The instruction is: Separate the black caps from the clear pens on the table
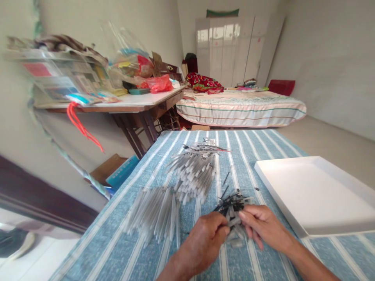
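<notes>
My left hand point(209, 236) is closed, thumb against curled fingers, at the near side of a pile of small black and grey pieces point(233, 203). A short translucent grey strip point(234, 221) spans the gap between it and my right hand point(265, 226), which pinches the other end with thumb and forefinger. More grey strips lie under and between the hands, partly hidden. To the left is a bundle of long, thin, translucent grey sticks point(156, 214), somewhat blurred. Behind it is a second heap of similar sticks point(195, 171), with dark tips at its far end.
A shallow white tray point(322, 195) stands on the right of the blue-and-white striped tablecloth point(123, 218). A few loose black bits point(257, 189) lie near it. At the back left, a side table point(129, 100) carries bags; a bed point(240, 107) stands beyond.
</notes>
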A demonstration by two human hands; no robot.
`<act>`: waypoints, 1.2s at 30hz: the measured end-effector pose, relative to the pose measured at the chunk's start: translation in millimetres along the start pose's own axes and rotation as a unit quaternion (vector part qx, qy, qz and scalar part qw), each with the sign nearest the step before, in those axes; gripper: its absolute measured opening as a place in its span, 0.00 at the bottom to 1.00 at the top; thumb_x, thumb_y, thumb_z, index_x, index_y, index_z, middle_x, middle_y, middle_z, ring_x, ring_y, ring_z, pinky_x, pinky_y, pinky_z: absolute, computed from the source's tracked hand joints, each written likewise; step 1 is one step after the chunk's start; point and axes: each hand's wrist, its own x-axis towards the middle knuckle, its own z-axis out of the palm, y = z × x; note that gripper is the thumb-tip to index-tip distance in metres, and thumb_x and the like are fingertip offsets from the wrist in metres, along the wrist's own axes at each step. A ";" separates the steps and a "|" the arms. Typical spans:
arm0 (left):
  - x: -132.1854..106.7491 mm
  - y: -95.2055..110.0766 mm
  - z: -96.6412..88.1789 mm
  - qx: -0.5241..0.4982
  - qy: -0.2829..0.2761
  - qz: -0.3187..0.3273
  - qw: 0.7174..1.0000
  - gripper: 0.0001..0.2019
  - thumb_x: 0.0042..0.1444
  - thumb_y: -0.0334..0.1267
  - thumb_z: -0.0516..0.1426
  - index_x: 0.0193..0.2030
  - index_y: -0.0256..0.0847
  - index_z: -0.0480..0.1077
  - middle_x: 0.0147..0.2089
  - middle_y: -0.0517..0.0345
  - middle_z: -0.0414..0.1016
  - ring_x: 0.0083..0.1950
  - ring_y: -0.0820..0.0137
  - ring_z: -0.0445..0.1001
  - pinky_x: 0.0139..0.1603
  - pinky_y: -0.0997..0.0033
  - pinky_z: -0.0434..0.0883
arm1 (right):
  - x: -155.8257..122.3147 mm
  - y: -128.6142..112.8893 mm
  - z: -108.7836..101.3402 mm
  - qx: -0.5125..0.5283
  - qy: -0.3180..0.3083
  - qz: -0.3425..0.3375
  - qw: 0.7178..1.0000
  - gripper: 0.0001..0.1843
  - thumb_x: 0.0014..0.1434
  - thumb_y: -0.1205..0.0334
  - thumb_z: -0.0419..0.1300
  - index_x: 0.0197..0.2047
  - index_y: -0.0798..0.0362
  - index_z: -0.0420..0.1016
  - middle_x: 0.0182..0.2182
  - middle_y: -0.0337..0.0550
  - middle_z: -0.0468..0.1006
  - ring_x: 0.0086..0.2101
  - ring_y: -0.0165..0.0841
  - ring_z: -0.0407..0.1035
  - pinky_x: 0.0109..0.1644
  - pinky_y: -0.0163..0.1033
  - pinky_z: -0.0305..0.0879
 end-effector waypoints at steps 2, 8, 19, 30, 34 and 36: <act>-0.2 0.1 -4.2 0.001 -0.014 0.000 1.000 0.07 0.55 0.32 0.49 0.28 0.38 0.66 0.27 0.63 0.67 0.30 0.76 0.65 0.31 0.78 0.58 | -0.3 -0.3 -2.8 -0.011 -0.007 -0.005 1.000 0.25 0.57 0.45 0.49 0.18 0.55 0.60 0.12 0.33 0.65 0.09 0.21 0.58 0.12 0.25 0.47; -1.6 2.6 -14.6 0.001 -0.054 -0.008 0.998 0.06 0.51 0.30 0.50 0.27 0.38 0.67 0.25 0.65 0.65 0.28 0.77 0.63 0.28 0.80 0.56 | -3.4 -1.5 -6.9 -0.032 -0.042 -0.017 0.998 0.26 0.57 0.44 0.50 0.16 0.55 0.60 0.10 0.33 0.63 0.09 0.21 0.57 0.12 0.25 0.46; -16.9 -32.3 -75.1 -0.068 0.004 -0.157 0.985 0.04 0.47 0.33 0.52 0.23 0.39 0.63 0.18 0.66 0.63 0.21 0.75 0.62 0.21 0.78 0.56 | 2.0 1.9 -29.0 0.094 0.108 0.022 0.990 0.23 0.54 0.46 0.53 0.18 0.55 0.60 0.09 0.32 0.63 0.07 0.21 0.55 0.11 0.26 0.41; 33.4 10.6 -8.7 -0.554 0.222 -0.093 0.797 0.07 0.46 0.35 0.58 0.29 0.37 0.62 0.26 0.59 0.71 0.21 0.79 0.62 0.18 0.81 0.56 | -5.4 -11.3 8.7 -0.058 0.112 -0.053 0.991 0.15 0.54 0.49 0.55 0.35 0.53 0.67 0.16 0.31 0.63 0.12 0.21 0.55 0.14 0.28 0.50; 51.5 28.3 14.7 -0.630 0.259 -0.106 0.724 0.08 0.43 0.33 0.58 0.28 0.38 0.61 0.26 0.59 0.71 0.22 0.79 0.64 0.18 0.82 0.58 | -9.9 -9.9 32.8 0.011 0.008 -0.037 0.999 0.18 0.55 0.46 0.52 0.28 0.54 0.64 0.16 0.33 0.67 0.11 0.21 0.57 0.13 0.27 0.47; 56.4 35.4 20.0 -0.649 0.251 -0.111 0.709 0.08 0.43 0.34 0.59 0.27 0.37 0.62 0.26 0.60 0.70 0.21 0.80 0.63 0.17 0.83 0.57 | -9.2 -6.5 38.2 0.067 0.001 -0.019 0.998 0.22 0.57 0.44 0.47 0.25 0.54 0.61 0.16 0.35 0.69 0.10 0.21 0.58 0.12 0.26 0.46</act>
